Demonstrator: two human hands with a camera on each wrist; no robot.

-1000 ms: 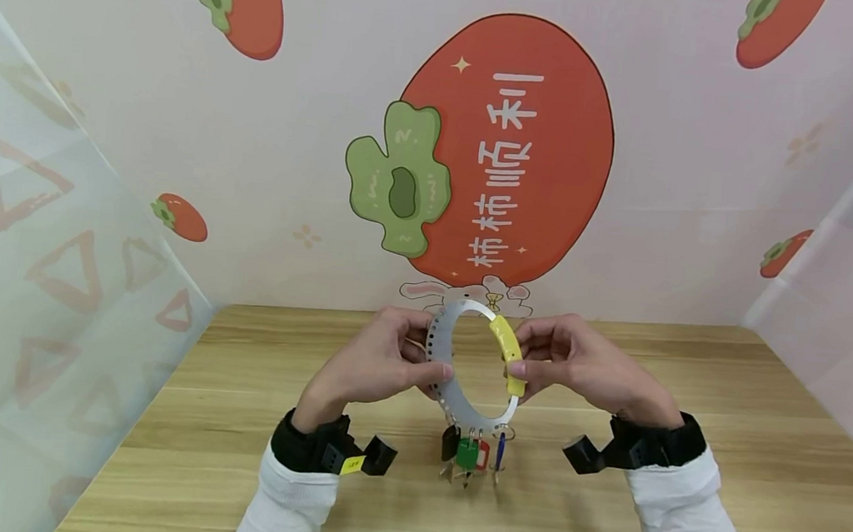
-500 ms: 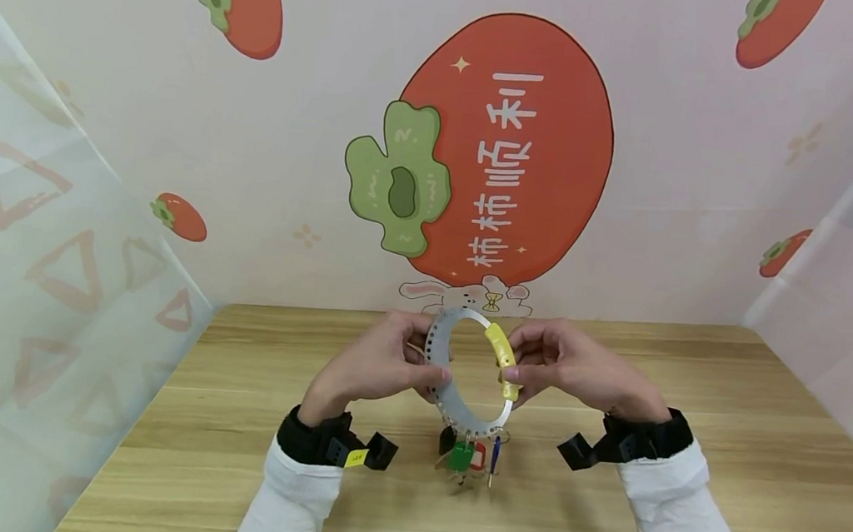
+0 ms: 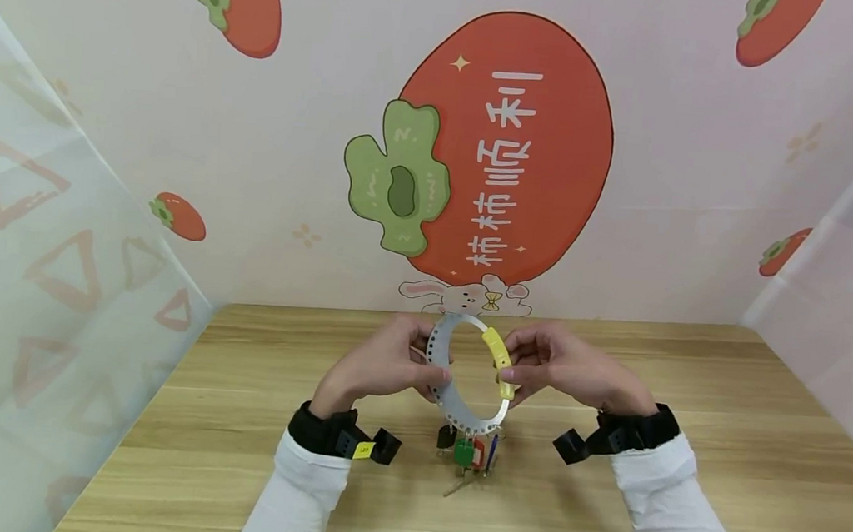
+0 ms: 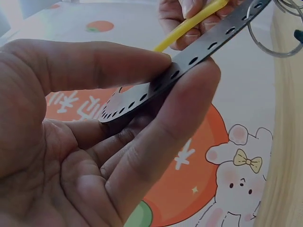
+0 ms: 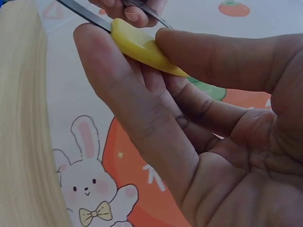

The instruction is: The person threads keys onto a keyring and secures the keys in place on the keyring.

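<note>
Between both hands stands a large metal key ring [image 3: 453,410], upright, with a row of small holes along its flat band. My left hand [image 3: 381,364] pinches that perforated band between thumb and fingers, also close up in the left wrist view. On the opposite side my right hand [image 3: 576,370] pinches the yellow grip [image 3: 497,351] of the ring. From the bottom hang keys with a black tag [image 3: 446,437], a green tag [image 3: 464,452], a red tag [image 3: 478,454] and a blue tag [image 3: 492,453]. One key slants out below the green tag, low over the tabletop.
A wood-grain table [image 3: 266,487] lies under both hands. Behind it rises a pale backdrop [image 3: 277,162] printed with persimmons and a rabbit. Pale sheets [image 3: 30,335] close off the left and right sides. A black camera band [image 3: 323,429] sits on each wrist.
Both hands have lowered the key ring a little, and the right hand has shifted left with the yellow grip. The hanging keys sway, one now slanting outward. Both grips stay the same.
</note>
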